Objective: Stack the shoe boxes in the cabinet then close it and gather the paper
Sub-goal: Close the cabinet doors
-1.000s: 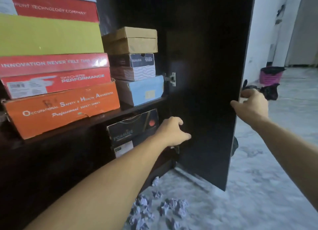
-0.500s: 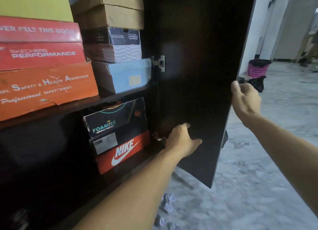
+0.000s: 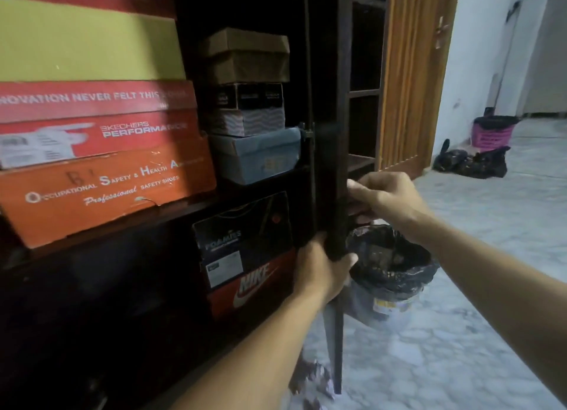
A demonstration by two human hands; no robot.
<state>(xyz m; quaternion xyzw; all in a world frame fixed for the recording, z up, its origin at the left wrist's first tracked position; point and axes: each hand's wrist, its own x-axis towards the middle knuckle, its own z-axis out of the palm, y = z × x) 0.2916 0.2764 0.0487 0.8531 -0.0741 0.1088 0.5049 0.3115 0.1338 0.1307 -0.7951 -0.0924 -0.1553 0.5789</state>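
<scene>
The dark cabinet door [image 3: 329,151] stands nearly edge-on to me. My left hand [image 3: 322,268] grips its front edge low down, thumb on the outer side. My right hand [image 3: 388,199] holds the same edge higher up from the outside. Inside, the upper shelf carries an orange safety-shoe box [image 3: 101,191] under red Skechers boxes [image 3: 92,124] and a yellow box [image 3: 86,44]. Beside them a brown box [image 3: 248,56] tops a dark one [image 3: 248,109] and a light blue one [image 3: 260,158]. Below, a black Foamies box [image 3: 242,241] sits on a red Nike box [image 3: 254,283]. Crumpled paper [image 3: 316,382] lies on the floor.
A bucket lined with a black bag [image 3: 389,274] stands just behind the door on the marble floor [image 3: 475,333]. Further back are black bags [image 3: 472,162], a pink basket [image 3: 494,132], a wooden door [image 3: 411,78] and open shelving [image 3: 365,102].
The door has swung from wide open to nearly edge-on. My left hand moved from its inner face to grip the edge. The bucket behind the door has come into view.
</scene>
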